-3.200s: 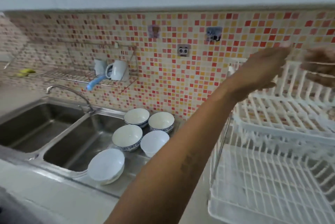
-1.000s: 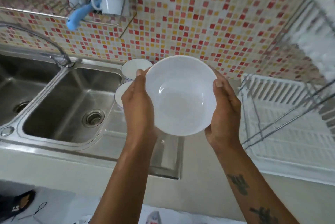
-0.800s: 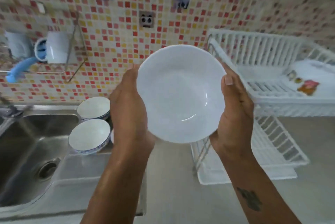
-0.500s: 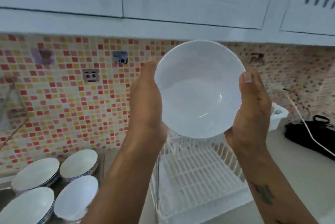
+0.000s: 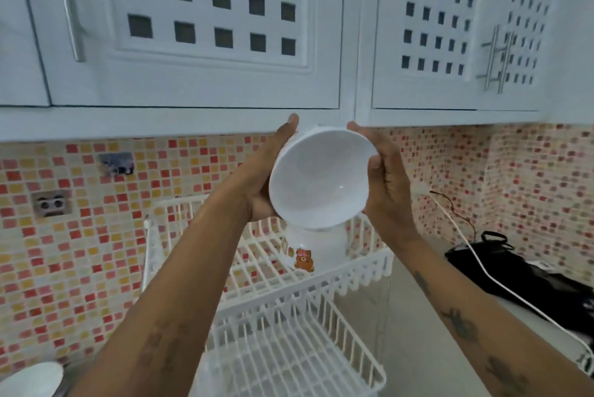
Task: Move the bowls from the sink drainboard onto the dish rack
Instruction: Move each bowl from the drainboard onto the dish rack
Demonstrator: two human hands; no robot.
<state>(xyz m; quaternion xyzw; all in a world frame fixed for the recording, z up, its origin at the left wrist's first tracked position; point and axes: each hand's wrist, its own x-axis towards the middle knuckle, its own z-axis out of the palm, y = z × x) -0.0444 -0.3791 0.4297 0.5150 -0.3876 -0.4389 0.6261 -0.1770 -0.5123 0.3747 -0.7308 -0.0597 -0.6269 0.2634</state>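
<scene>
Both hands hold one plain white bowl [image 5: 318,178], tilted with its inside facing me, in the air above the upper tier of the white two-tier dish rack [image 5: 266,268]. My left hand [image 5: 266,171] cups its left side and back; my right hand [image 5: 385,184] grips its right rim. A white cup with a bear print [image 5: 313,252] stands on the upper tier, just under the bowl. The rim of another bowl [image 5: 30,379] shows at the bottom left corner. The drainboard is out of view.
White wall cabinets [image 5: 199,27] hang close above the bowl. A black bag [image 5: 527,281] and a white cable [image 5: 482,271] lie on the counter to the right. The rack's lower tier [image 5: 289,355] holds nothing that I can see. Mosaic tiles [image 5: 80,236] cover the wall.
The bowl has moved away from me toward the rack's upper tier and tilted more. The view has risen, so the bowls on the drainboard have dropped out of sight except one rim.
</scene>
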